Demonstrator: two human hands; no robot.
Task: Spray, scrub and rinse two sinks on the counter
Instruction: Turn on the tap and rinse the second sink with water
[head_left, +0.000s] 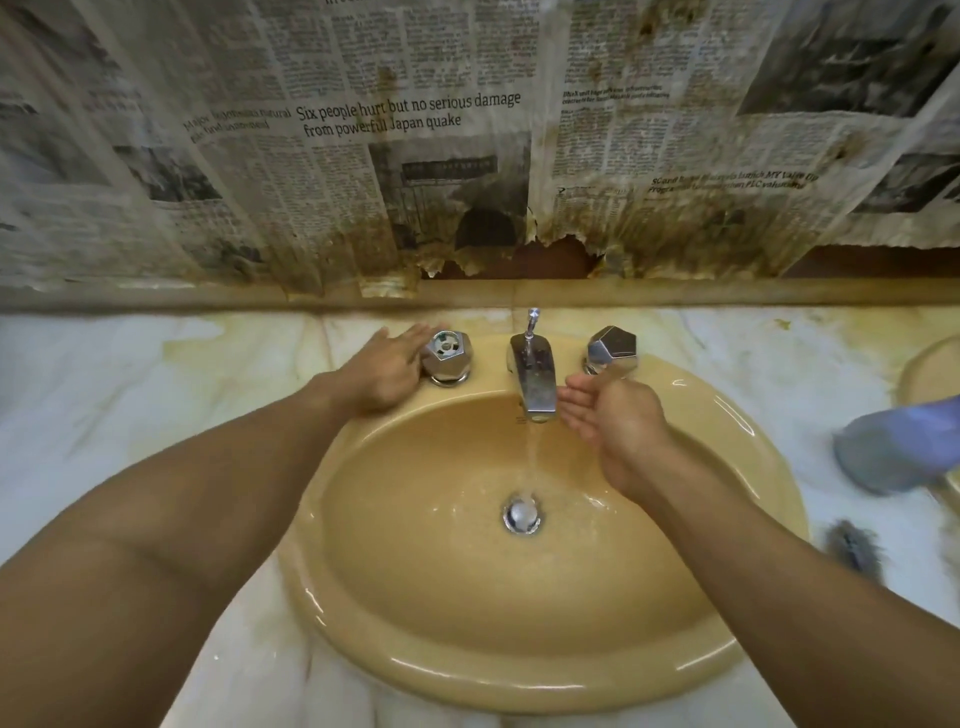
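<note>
Your left hand (387, 369) flat, fingers straight against the faceted chrome knob (445, 357), your right hand (608, 421) loosely cupped, empty, beside the chrome spout (535, 384), water streaming into the glossy oval tan sink (519, 691), set in the stained marble counter (104, 389).

Bare forearms (218, 467), left hand (387, 371), right hand (615, 423)

Stained marble counter (130, 395) with yellow sink (467, 686)

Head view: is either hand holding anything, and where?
Nothing gripped. The left hand touches the faceted chrome left tap handle at its side; the right hand is cupped, empty.
</note>
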